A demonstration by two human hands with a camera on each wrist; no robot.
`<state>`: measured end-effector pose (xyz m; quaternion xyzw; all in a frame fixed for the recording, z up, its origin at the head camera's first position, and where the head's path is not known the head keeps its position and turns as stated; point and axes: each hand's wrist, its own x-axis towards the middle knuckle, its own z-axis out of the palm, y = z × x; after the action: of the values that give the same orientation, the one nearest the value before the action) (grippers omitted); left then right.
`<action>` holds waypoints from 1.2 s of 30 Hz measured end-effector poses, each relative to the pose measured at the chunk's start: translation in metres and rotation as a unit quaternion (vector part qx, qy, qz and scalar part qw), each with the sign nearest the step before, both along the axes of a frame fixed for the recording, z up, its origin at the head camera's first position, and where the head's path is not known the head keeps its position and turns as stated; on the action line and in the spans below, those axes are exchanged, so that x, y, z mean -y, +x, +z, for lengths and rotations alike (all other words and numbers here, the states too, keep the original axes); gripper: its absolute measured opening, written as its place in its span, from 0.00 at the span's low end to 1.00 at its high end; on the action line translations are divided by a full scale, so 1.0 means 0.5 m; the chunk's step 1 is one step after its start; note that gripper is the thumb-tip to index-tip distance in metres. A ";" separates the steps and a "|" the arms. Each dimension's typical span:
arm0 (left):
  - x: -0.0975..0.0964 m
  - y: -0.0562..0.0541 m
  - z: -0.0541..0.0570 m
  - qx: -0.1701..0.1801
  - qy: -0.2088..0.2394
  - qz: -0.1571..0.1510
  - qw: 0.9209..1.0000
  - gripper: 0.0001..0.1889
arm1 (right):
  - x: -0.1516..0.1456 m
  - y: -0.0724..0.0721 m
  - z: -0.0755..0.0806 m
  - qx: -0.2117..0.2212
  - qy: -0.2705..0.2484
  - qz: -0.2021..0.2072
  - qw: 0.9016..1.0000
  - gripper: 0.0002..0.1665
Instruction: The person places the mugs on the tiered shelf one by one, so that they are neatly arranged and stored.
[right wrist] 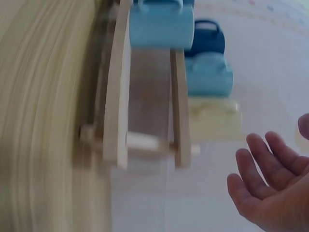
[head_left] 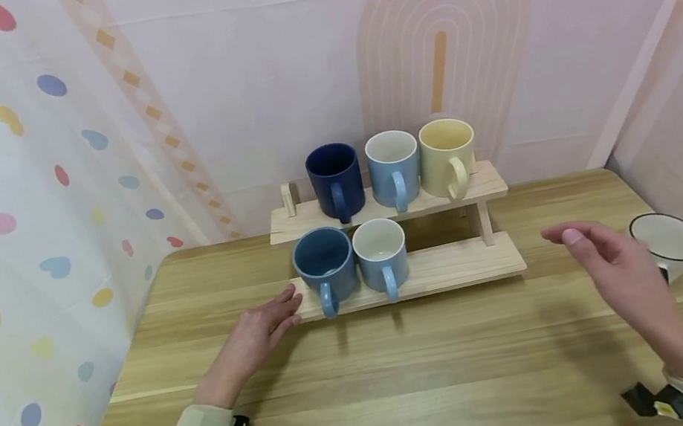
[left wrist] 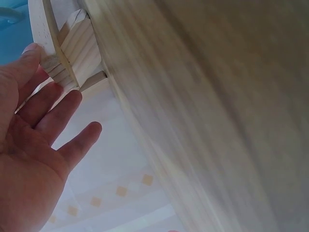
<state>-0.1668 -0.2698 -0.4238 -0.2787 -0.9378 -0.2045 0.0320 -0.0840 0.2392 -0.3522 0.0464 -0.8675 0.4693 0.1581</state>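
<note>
In the head view, my left hand [head_left: 261,330] touches the left end of the lower shelf of a pale wooden two-step rack [head_left: 465,265]. Its fingers look nearly straight in the left wrist view, with fingertips at the board's end. A dark blue-grey mug [head_left: 326,264] stands just beside that hand, and a light blue mug [head_left: 382,259] is right of it. My right hand [head_left: 622,271] is in the air right of the rack, holding nothing, fingers loosely bent. Partly behind it is a white mug [head_left: 668,241] with a black rim.
The upper shelf [head_left: 388,207] carries a navy mug [head_left: 335,176], a light blue mug [head_left: 394,166] and a yellow mug [head_left: 448,154], handles facing forward. All this stands on a wood-grain table [head_left: 412,389]. Patterned curtains [head_left: 237,72] hang close behind and at both sides.
</note>
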 end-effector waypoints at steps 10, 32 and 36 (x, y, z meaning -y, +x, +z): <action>0.001 0.000 0.001 -0.003 0.003 0.001 1.000 0.23 | -0.124 0.016 -0.040 0.002 -0.055 -0.005 0.998 0.19; -0.002 0.002 0.001 -0.006 0.004 0.005 1.000 0.23 | -0.291 0.064 -0.108 0.011 -0.297 0.125 0.947 0.27; -0.002 0.002 -0.001 -0.007 0.005 0.006 1.000 0.24 | -0.297 0.076 -0.120 0.041 -0.309 0.096 0.945 0.29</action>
<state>-0.1659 -0.2688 -0.4241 -0.2741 -0.9382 -0.2073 0.0415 -0.0462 0.3876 -0.4123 0.0587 -0.6769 0.7290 0.0836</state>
